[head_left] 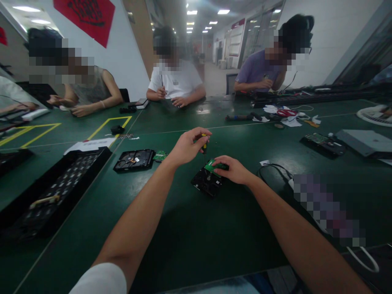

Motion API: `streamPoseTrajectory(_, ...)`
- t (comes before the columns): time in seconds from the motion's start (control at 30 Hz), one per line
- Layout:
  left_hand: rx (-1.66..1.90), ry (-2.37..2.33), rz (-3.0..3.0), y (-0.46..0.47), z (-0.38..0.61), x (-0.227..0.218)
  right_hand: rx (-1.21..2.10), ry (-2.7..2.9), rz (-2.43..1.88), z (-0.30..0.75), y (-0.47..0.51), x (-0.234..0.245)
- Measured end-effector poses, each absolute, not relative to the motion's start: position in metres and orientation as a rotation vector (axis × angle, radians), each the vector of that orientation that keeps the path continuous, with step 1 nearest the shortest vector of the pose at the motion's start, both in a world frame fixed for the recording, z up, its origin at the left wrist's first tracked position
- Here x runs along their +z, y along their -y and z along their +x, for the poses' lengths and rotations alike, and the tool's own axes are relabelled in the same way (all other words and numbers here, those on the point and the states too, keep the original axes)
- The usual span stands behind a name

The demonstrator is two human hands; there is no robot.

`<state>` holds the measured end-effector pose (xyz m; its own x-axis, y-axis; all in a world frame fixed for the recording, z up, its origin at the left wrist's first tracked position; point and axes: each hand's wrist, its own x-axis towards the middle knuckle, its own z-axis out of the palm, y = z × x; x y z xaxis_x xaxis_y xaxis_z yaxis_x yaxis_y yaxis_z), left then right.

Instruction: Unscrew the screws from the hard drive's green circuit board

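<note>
A black hard drive lies on the green table in front of me, its green circuit board facing up at the far end. My right hand rests on the drive, fingers closed on the circuit board. My left hand hovers just above and behind the drive, pinching a small screwdriver with a yellow and black handle held upright.
A second opened drive and a loose green board lie to the left. A long black tray sits at the left edge. A black cable curls on the right. Three people sit across the table with tools and parts.
</note>
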<state>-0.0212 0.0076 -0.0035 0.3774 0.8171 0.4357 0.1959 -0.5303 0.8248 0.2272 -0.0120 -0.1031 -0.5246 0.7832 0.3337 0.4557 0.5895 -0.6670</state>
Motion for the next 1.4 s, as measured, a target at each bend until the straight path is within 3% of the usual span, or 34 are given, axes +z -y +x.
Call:
streamPoseTrajectory(0.7, 1.130, -0.846, 1.885, -0.0037, -0.0213, 0.0026, 0.690, 2.197, -0.960, 0.2261, 0.0141, -0.0999)
streamPoseTrajectory(0.97, 1.221, -1.036, 2.098, -0.0047, -0.0226, 0.0020, 0.709, 2.186, -0.953, 0.2264, 0.0141, -0.0988)
streamPoseTrajectory(1.4, 1.065, -0.831, 2.021, -0.0042, -0.0235, 0.0009, 0.694, 2.188, -0.971, 0.2264, 0.0147, -0.0982)
